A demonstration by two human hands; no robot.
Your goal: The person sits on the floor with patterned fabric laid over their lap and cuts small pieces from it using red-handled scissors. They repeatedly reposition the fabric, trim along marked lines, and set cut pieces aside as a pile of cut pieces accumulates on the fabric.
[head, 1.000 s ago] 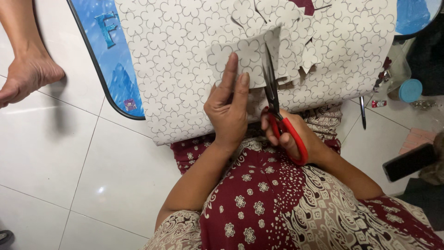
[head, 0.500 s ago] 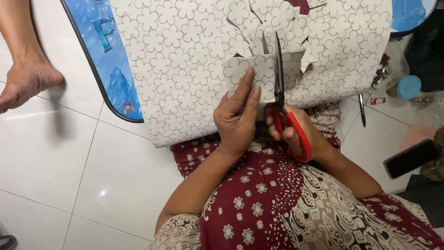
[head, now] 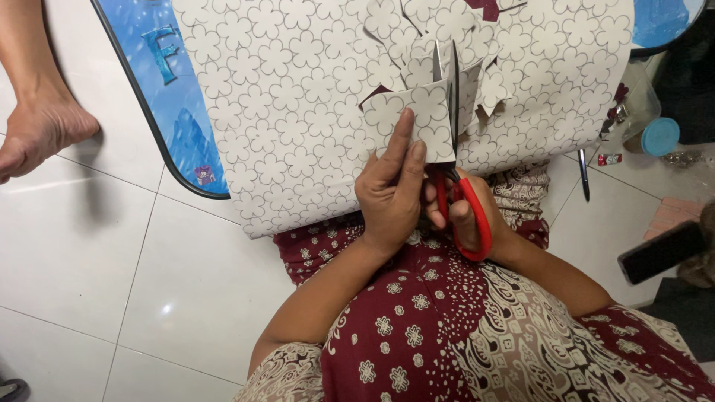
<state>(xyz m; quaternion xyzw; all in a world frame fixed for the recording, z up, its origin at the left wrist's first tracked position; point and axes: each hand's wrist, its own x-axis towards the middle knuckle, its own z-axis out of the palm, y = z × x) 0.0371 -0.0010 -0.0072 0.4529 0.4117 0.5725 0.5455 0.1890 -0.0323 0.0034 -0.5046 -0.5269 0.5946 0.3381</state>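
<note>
Centrally, a large sheet of paper (head: 298,112) printed with outlined flower shapes lies across the person's lap and over a blue board (head: 175,97) with a dark rim. The board rests on the white tiled floor (head: 97,283). The sheet's upper middle area is already cut into several loose flaps.

Below the sheet, a maroon patterned garment (head: 447,335) covers the person's lap.

The left hand (head: 391,193) lies palm down on a partly cut flap (head: 410,119) of the sheet, fingers extended and pressed flat, pinning it just left of the blades.

The right hand (head: 465,212) is clenched through the red handles of the scissors (head: 454,149). The dark blades point away from the body and stand in the paper, just beside the left fingertips. Whether the blades are parted or closed cannot be told.

At the upper left, another person's bare foot (head: 37,134) rests on the tiles, well apart from the sheet.

At the right edge, a dark phone (head: 659,253) lies on the floor. A round blue lid (head: 661,136) sits near the sheet's right border, and a slim pen (head: 583,175) lies between the lid and the garment.
</note>
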